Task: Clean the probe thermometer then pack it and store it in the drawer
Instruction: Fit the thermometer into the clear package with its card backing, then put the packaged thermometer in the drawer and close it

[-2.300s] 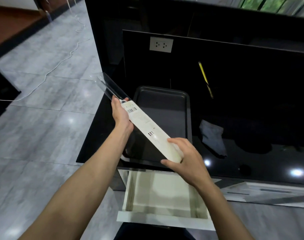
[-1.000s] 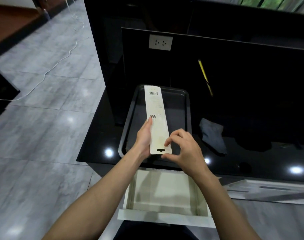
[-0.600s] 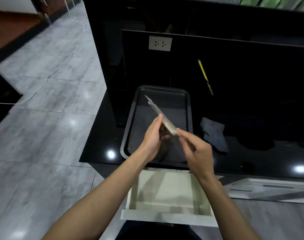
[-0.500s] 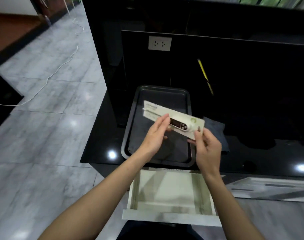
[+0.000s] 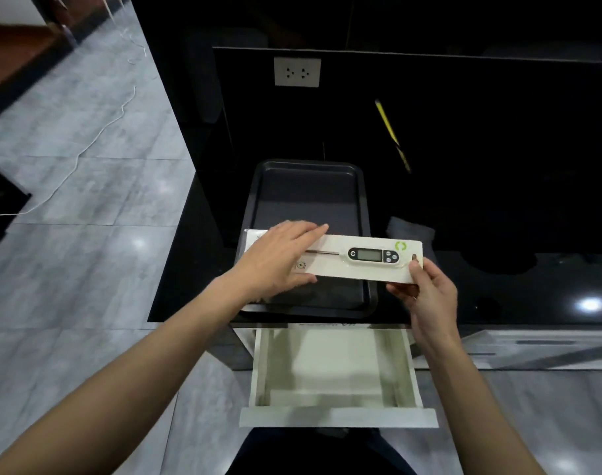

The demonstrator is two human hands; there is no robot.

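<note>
On the far left, a thin white cable [image 5: 87, 145] trailed across the grey tiled floor [image 5: 70, 269]. The black glossy desk [image 5: 498, 286] began beside it, with a white wall socket [image 5: 297, 72] on the dark panel behind.

The left hand [image 5: 279, 260] lay palm-down over the left end of the white package [image 5: 330, 265], fingers stretched flat on top and the thumb tucked under its near edge, so its grip was closed on the package. The package was held level and crosswise above the near part of a dark baking tray [image 5: 306, 186] that sat on the desk. Through the package front the probe thermometer [image 5: 368, 256] showed, its metal probe pointing left toward the left hand and its display and buttons toward the right end.

Directly below, in front of the desk edge, a cream drawer [image 5: 337, 418] stood pulled open.

The right hand [image 5: 426, 293] pinched the right end of the package, thumb on top near the corner and fingers curled beneath, its grip narrow and closed on the card. Just behind that end, a dark grey cloth [image 5: 411, 231] lay on the desk beside the tray. Farther back, a yellow pencil-like stick [image 5: 390, 132] leaned at a slant against the dark panel.
</note>
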